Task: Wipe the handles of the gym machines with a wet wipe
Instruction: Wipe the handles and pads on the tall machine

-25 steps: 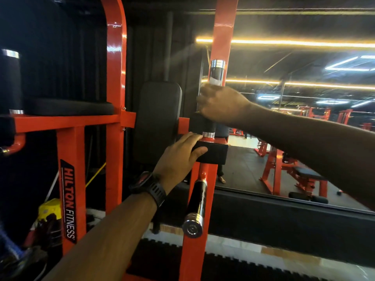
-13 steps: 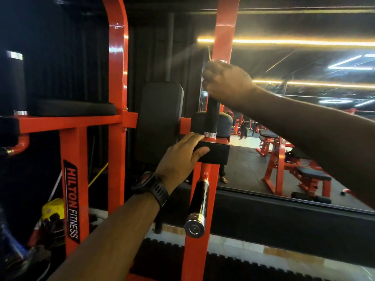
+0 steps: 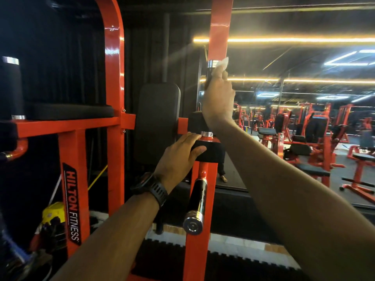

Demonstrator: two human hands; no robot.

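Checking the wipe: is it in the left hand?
No, the wet wipe sticks out of the right hand at the upright handle.

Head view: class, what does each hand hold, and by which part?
Right hand grips the wet wipe against the upright handle, near its top end. Left hand holds nothing, resting on the black pad.
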